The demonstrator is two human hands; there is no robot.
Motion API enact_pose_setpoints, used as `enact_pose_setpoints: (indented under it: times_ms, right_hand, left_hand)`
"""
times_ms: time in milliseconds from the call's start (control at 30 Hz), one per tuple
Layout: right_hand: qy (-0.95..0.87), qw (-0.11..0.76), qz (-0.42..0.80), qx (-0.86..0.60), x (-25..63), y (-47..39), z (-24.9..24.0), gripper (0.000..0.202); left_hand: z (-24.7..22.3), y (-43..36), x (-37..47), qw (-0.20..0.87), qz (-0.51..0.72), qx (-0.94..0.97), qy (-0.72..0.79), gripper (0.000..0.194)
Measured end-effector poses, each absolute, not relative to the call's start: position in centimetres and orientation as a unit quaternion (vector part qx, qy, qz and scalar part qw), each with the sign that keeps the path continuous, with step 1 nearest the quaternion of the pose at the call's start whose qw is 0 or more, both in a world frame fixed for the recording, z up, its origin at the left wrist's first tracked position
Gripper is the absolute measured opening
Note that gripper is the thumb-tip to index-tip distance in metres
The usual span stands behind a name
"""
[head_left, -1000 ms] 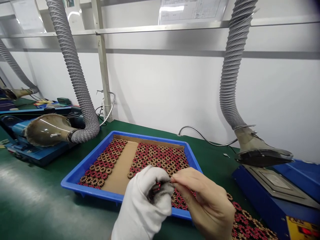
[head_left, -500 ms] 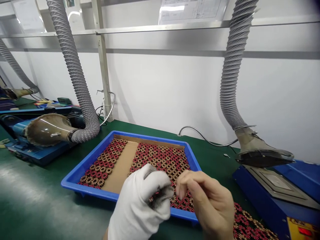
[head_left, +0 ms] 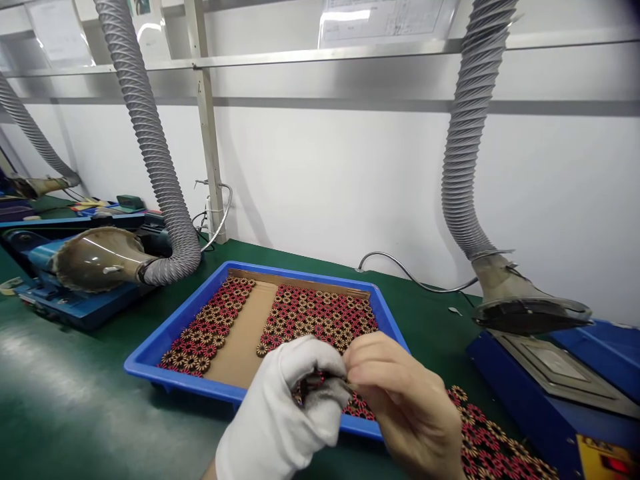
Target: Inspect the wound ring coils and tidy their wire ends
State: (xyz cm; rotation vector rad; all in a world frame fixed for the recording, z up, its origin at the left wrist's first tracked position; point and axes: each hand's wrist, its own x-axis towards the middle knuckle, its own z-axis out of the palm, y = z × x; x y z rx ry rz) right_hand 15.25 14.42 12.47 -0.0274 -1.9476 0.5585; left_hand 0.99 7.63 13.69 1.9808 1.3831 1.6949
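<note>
In the head view my left hand (head_left: 287, 407), in a white glove with grey-smudged fingertips, is curled closed just over the near edge of a blue tray (head_left: 180, 385). A small dark ring-shaped part with red windings, apparently a wound stator (head_left: 306, 387), partly shows inside its fingers. My bare right hand (head_left: 405, 397) pinches right at the glove's fingertips; whatever lies between its own fingers is hidden. Beneath and behind both hands, rows of wound stators (head_left: 310, 313), red and copper-coloured, cover much of the tray. A bare cardboard strip (head_left: 245, 333) runs between two groups of them.
More stators (head_left: 493, 443) lie on the green bench at the lower right, beside a blue machine (head_left: 540, 393). Extractor hoods hang at the right (head_left: 530, 310) and left (head_left: 95, 260) on grey ribbed hoses. A metal conduit (head_left: 410, 277) curves along the wall.
My right hand has moved slightly left and its fingertips have come together against the left glove's fingers. The left hand stays nearly in place, still curled.
</note>
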Motion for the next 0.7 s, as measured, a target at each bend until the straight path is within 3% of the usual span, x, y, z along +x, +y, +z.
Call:
enact_pose_setpoints:
  times_ms: [133, 300, 700]
  right_hand:
    - [-0.842, 0.471, 0.252, -0.072, 16.7, 14.7, 12.6, 0.022]
    - [-0.794, 0.554, 0.236, -0.084, 17.1, 14.7, 12.5, 0.028]
    - [-0.79, 0.584, 0.183, -0.018, 14.7, 14.2, 12.7, 0.037]
  left_hand:
    - [13.3, 7.8, 0.9, 0.043, 0.564, 0.676, 0.472, 0.022]
    - [13.4, 7.6, 0.4, 0.035, 0.555, 0.665, 0.498, 0.023]
    - [13.1, 7.6, 0.2, 0.037, 0.565, 0.664, 0.488, 0.017]
